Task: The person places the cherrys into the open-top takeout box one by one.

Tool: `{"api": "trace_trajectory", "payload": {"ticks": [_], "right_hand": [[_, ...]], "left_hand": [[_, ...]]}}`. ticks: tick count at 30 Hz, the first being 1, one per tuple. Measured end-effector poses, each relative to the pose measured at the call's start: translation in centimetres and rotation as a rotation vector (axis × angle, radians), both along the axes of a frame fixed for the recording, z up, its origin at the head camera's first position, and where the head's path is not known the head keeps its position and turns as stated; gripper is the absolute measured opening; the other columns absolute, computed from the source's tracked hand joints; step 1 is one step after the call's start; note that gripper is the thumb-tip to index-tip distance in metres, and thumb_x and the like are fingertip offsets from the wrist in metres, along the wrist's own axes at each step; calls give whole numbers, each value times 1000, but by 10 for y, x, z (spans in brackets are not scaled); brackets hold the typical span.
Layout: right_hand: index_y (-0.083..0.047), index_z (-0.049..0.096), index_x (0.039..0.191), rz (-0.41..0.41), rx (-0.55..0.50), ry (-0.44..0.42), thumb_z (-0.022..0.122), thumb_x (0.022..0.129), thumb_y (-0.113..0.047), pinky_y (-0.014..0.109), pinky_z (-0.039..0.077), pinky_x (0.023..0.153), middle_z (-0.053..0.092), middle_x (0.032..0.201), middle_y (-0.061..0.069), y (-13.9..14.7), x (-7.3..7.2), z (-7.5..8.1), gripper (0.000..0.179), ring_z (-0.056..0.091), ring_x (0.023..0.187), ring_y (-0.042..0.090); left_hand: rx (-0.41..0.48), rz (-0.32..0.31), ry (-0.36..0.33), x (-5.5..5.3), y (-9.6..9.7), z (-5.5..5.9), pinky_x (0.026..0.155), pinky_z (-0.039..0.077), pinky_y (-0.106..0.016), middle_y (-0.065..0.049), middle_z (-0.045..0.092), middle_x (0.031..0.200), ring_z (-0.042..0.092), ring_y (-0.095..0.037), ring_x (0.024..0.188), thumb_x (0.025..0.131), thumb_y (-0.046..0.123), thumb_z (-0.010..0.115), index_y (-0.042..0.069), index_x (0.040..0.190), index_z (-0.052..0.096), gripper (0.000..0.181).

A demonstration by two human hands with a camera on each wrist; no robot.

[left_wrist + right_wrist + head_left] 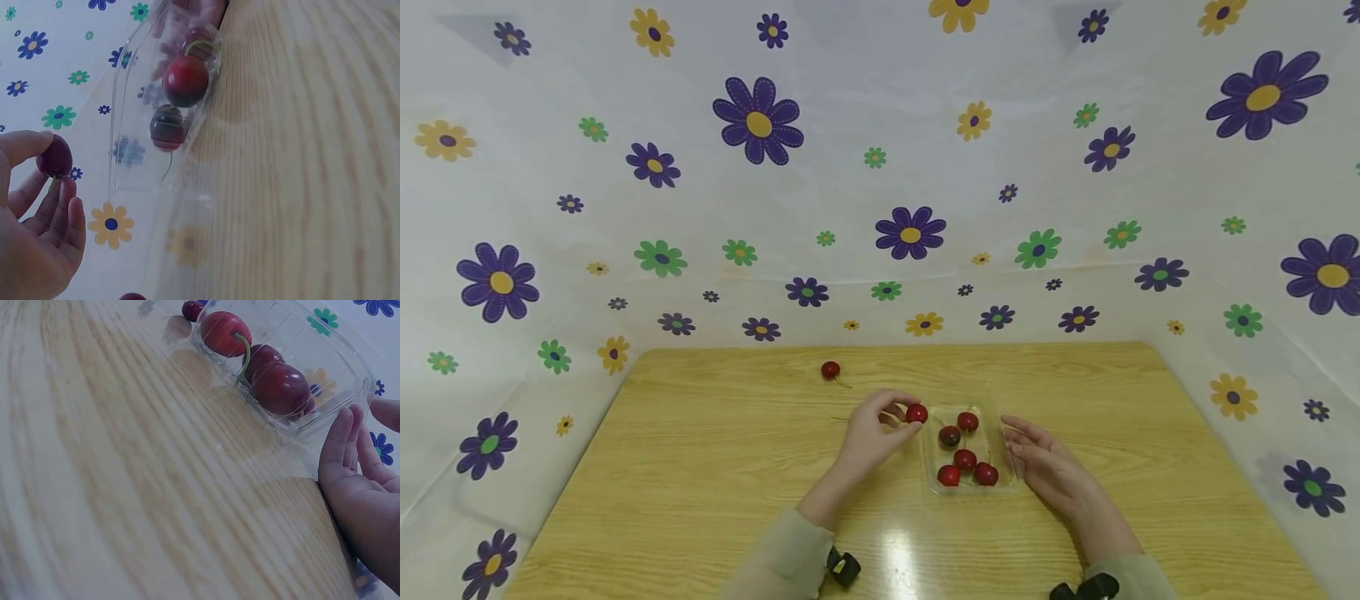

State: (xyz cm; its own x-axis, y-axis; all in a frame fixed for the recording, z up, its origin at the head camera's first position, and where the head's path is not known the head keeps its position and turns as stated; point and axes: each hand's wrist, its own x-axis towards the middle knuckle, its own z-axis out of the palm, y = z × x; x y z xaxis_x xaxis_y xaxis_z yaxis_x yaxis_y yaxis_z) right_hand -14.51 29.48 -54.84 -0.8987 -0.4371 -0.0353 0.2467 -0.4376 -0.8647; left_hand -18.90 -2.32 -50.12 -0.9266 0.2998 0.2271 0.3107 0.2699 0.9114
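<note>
In the head view my left hand [872,433] pinches a dark red cherry [917,414] between thumb and fingertips, just above the left side of a clear plastic container [973,490]. The same cherry [54,156] appears in the left wrist view with its green stem pointing down. Several cherries [965,459] lie inside the container, some with stems. My right hand [1052,471] is at the container's right wall, its fingers loosely extended. In the right wrist view the thumb and fingertips lie close by the wall; whether they touch it is unclear.
A single cherry [830,370] with its stem lies on the wooden table [715,450] near the back edge. A thin stem pokes out left of my left hand. Flower-patterned white cloth [850,192] rises behind and beside the table.
</note>
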Motion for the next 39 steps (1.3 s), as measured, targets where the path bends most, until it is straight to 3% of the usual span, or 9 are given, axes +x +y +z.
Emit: {"api": "trace_trajectory", "payload": {"ticks": [18,24,31,39], "right_hand": [[-23,63,138,16,-35,14,38,110,7,17,52,102,64,130,-7,0,0,1,47,61,118,2],[-23,62,138,10,-15,17,39,110,6,17,53,101,64,130,-7,0,0,2,46,61,118,3],[-25,62,138,7,15,9,40,111,3,17,52,101,63,131,-9,0,1,3,45,60,119,2],[-24,62,138,15,-9,9,39,111,4,17,52,102,64,131,-8,-1,1,4,45,61,119,2]], "left_hand": [[3,-145,6,14,34,6,86,58,-23,-10,72,117,66,-14,95,93,9,81,7,123,75,31],[1,-182,12,16,45,8,84,58,-20,-9,71,113,67,-19,94,93,8,81,8,121,75,29],[-5,-214,5,17,52,3,81,57,-18,-11,70,111,61,-6,91,92,6,82,7,120,75,30],[-107,-220,46,20,55,-3,82,56,-18,-7,72,106,61,-10,92,90,8,84,8,118,76,28]]}}
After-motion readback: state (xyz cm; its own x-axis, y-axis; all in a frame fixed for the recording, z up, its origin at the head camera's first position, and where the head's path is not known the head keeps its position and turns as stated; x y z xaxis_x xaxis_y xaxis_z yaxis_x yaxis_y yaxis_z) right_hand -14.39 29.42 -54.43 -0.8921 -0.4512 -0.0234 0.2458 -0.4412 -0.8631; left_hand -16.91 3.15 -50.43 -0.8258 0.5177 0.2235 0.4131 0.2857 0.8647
